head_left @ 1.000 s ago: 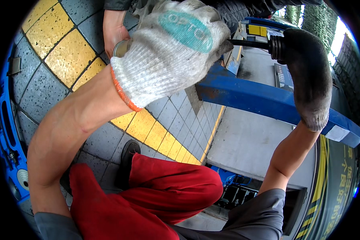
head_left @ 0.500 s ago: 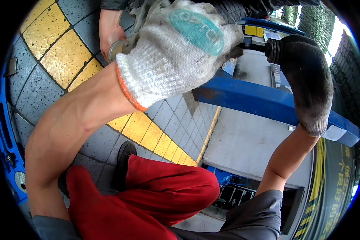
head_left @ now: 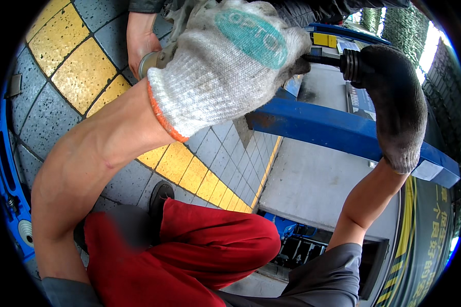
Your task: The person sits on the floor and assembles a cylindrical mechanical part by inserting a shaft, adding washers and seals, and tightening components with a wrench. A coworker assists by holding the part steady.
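At your far left, an open blue tool case [head_left: 3, 148] shows a pale ringed disc [head_left: 25, 230] set in it. Next to it come gray floor tiles [head_left: 41, 115], crossed by a diagonal band of yellow tiles [head_left: 84, 84]. Above these, another person's bare hand [head_left: 142, 46] touches a metal cylinder [head_left: 149, 65], just beside your left wrist. Your left hand [head_left: 230, 64], in a white knit glove with a green patch and orange cuff, turns its back to view; its fingers are mostly hidden, so I can't tell what it grips. Below lie your red trousers [head_left: 215, 230]. From the left glove's fingertip side, a black threaded rod [head_left: 323, 60] reaches across to a ringed collar [head_left: 350, 65]. Beneath it, a blue steel beam [head_left: 317, 123] runs behind your right wrist. Your right hand [head_left: 399, 97], in a blackened glove, curls tightly round the rod's end beyond the collar. A dark banner [head_left: 430, 240] with yellow stripes fills the far right.
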